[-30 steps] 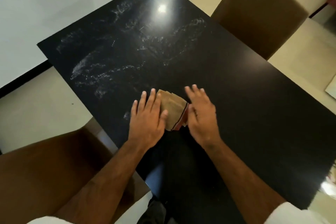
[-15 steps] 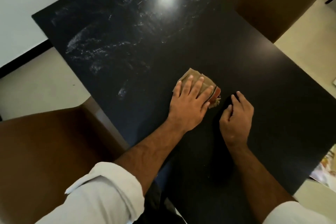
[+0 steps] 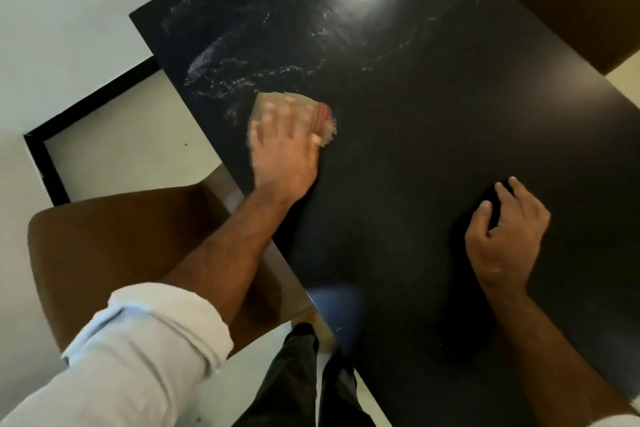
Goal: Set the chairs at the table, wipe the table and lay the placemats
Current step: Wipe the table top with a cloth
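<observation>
A glossy black table (image 3: 433,97) fills the view, with pale wet smears across its far left part. My left hand (image 3: 282,149) presses flat on a folded tan cloth (image 3: 325,126) with a red edge, near the table's left side; both are motion-blurred. My right hand (image 3: 504,236) rests on the tabletop to the right, fingers loosely curled, holding nothing. A brown chair (image 3: 114,246) stands at the table's left edge below my left arm. A second brown chair (image 3: 575,3) stands at the far right side.
Pale tiled floor (image 3: 121,149) lies left of the table, with a black skirting strip (image 3: 45,163) along a white wall (image 3: 69,10). My dark trouser legs (image 3: 301,381) show below the table's near corner.
My left hand has slid the cloth left and farther across the table toward the smears. My right hand left the cloth and moved right, resting on the tabletop.
</observation>
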Motion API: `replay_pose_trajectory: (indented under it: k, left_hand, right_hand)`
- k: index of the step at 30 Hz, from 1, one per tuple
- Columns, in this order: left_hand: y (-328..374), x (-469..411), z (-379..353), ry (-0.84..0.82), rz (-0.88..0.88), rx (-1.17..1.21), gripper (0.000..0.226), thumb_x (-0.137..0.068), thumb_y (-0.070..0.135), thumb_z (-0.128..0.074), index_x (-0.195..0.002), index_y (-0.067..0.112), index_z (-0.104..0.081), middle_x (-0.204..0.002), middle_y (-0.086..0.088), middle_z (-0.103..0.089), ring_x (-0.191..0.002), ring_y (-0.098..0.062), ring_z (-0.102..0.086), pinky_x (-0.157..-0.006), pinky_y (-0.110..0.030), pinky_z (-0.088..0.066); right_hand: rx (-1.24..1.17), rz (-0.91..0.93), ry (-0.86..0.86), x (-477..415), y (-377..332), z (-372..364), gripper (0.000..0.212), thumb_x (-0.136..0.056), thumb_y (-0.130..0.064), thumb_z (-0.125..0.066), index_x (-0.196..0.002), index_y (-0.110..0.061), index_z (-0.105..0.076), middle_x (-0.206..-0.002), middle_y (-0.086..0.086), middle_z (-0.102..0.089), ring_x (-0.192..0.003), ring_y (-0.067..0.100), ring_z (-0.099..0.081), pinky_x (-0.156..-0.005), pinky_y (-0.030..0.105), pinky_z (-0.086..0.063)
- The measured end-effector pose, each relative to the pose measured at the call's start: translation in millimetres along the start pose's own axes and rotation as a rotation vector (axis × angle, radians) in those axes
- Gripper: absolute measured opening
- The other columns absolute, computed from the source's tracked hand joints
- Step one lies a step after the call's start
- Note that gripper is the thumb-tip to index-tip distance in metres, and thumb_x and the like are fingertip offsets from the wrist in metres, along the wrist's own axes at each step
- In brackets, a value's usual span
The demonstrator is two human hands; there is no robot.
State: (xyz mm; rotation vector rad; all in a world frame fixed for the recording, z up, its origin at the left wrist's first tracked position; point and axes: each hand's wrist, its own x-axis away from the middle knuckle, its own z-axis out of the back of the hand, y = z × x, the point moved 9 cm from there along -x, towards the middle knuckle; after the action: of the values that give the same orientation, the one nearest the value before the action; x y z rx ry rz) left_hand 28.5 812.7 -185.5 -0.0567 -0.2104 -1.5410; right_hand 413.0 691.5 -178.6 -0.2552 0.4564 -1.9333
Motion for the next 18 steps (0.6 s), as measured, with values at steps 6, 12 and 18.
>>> replay_pose_trajectory:
  k: [6,12,18]
  left_hand:
    - [66.4,119.4,-35.8,-0.163,-0.485,-0.087,0.069,-0.112,0.058,-0.031,-0.174,0.043,-0.003,-0.184,-0.002,0.005,-0.170,-0.035,0.005,-0.134,-0.063,-0.004]
    - [-55.0,52.3,-10.0,-0.094,-0.354,-0.141,0.067,-0.112,0.060,-0.017,-0.174,0.040,-0.005,-0.185,-0.002,-0.002,-0.170,-0.033,0.000,-0.135,-0.063,-0.009]
    - [-83.9,5.4,-6.2,-0.097,-0.248,-0.093,0.065,-0.113,0.058,-0.022,-0.173,0.039,-0.008,-0.184,0.003,0.000,-0.170,-0.028,0.004,-0.136,-0.059,-0.005]
  right_hand:
    - [0.035,-0.005,-0.013,-0.9,-2.1,-3.5,0.048,-0.112,-0.026,-0.058,-0.155,-0.005,-0.056,-0.167,0.012,-0.049,-0.155,0.032,-0.038,-0.120,0.034,-0.026]
    - [0.027,-0.015,-0.021,1.0,-11.0,-4.2,0.059,-0.110,-0.041,-0.047,-0.155,-0.005,-0.056,-0.166,0.012,-0.049,-0.156,0.033,-0.038,-0.119,0.036,-0.027]
    - [0.038,0.002,-0.011,0.5,-4.0,-6.8,0.057,-0.111,-0.042,-0.047,-0.153,-0.005,-0.058,-0.164,0.014,-0.052,-0.154,0.033,-0.040,-0.119,0.037,-0.028]
